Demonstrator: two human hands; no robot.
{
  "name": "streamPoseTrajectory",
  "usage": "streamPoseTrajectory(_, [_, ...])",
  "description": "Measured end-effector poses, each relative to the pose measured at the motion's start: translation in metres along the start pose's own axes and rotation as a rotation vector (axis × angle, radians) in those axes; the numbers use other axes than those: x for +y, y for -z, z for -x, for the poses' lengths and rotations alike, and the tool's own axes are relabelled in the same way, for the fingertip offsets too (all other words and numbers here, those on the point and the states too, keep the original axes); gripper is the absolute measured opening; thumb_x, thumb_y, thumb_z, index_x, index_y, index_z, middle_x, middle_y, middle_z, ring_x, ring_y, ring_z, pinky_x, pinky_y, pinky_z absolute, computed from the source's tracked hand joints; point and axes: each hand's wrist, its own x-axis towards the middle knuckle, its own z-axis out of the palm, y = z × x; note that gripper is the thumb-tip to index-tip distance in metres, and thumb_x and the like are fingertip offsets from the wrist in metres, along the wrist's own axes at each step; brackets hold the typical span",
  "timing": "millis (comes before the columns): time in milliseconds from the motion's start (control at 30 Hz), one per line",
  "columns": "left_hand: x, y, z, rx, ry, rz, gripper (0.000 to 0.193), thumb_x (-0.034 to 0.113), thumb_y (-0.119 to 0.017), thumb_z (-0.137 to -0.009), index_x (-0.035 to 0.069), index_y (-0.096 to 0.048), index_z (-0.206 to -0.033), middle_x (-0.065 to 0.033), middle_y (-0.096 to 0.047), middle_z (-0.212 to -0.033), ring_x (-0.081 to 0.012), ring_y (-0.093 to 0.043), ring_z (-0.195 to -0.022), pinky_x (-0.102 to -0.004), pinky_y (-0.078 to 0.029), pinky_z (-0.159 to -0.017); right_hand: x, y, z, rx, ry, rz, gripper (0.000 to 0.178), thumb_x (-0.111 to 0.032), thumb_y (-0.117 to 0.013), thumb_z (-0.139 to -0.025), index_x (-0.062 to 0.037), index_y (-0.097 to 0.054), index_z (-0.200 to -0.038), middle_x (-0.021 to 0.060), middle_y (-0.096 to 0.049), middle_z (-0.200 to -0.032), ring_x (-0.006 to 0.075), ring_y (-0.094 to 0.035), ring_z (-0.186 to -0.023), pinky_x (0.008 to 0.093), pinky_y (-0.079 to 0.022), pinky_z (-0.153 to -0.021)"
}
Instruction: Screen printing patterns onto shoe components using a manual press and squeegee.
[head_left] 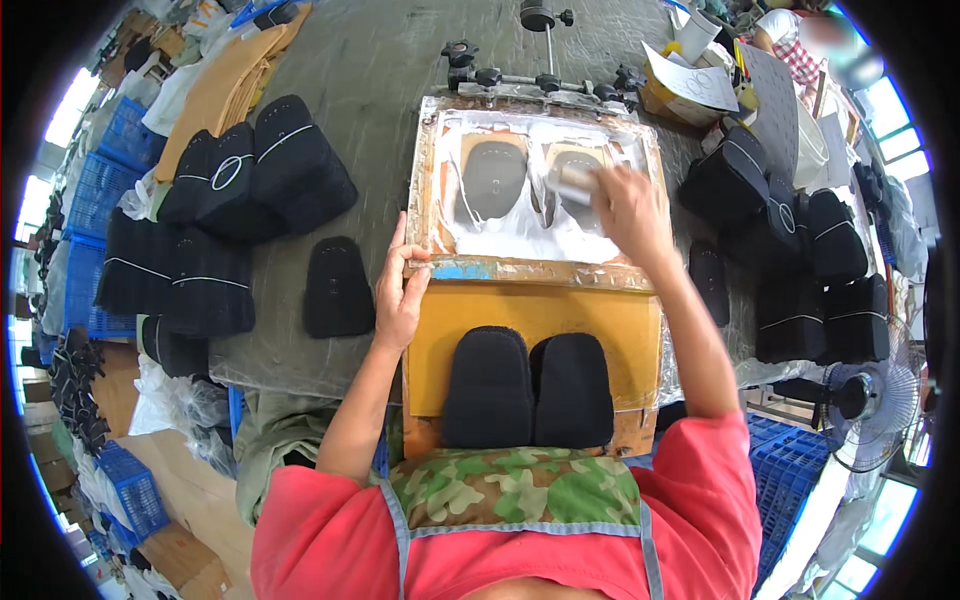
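A wooden screen-printing frame (pixel 540 272) lies in front of me, its mesh showing two sole-shaped windows with white paste smeared around them. My left hand (pixel 400 295) grips the frame's near left corner, thumb and fingers against the wood. Over the right window, my right hand (pixel 632 212) is closed around a pale, flat scraper (pixel 572 186), blurred by motion. Its lower edge seems to touch the mesh. Closer to me, two stacks of black sole-shaped pieces, a left stack (pixel 490 388) and a right stack (pixel 573 392), stand side by side on a yellow-brown board (pixel 430 350).
Black knobbed clamps (pixel 550 84) hold the frame's far edge. Tied black bundles (pixel 300 165) stand left, with more bundles (pixel 785 225) at right. Single black pieces (pixel 338 288) lie on either side. A fan (pixel 870 395) and blue crates (pixel 785 460) are at lower right.
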Motion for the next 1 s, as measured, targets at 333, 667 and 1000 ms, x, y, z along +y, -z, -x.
streamPoseTrajectory(333, [-0.001, -0.003, -0.004, -0.009, 0.005, 0.034, 0.014, 0.01, -0.053, -0.089, 0.006, -0.054, -0.102, -0.0242, -0.031, -0.155, -0.0308, -0.049, -0.132, -0.0346, -0.042, -0.099, -0.053, -0.041, -0.095, 0.024, -0.026, -0.244, 0.015, -0.012, -0.06, -0.081, -0.0018, -0.062, -0.091, 0.0178, -0.067, -0.09, 0.0398, -0.064, -0.083, 0.0489, -0.05, -0.072])
streamPoseTrajectory(667, [0.002, 0.009, 0.003, -0.012, 0.027, 0.015, 0.015, 0.01, -0.053, -0.089, 0.005, -0.053, -0.103, -0.0271, -0.028, -0.155, -0.0353, -0.041, -0.138, -0.0389, -0.037, -0.106, -0.067, -0.014, -0.014, -0.13, 0.227, -0.257, 0.021, -0.004, -0.065, -0.078, -0.0112, -0.064, -0.097, 0.0075, -0.067, -0.089, 0.0295, -0.064, -0.083, 0.0408, -0.052, -0.074])
streamPoseTrajectory(1000, [0.022, 0.0, -0.007, -0.053, 0.117, 0.269, 0.013, 0.009, -0.051, -0.094, 0.006, -0.054, -0.106, -0.025, -0.022, -0.158, -0.0268, -0.028, -0.144, -0.0378, -0.023, -0.114, 0.033, -0.027, -0.129, -0.121, -0.01, 0.109, 0.022, -0.011, -0.054, -0.083, -0.0031, -0.061, -0.102, 0.0171, -0.065, -0.102, 0.0362, -0.062, -0.099, 0.046, -0.049, -0.085])
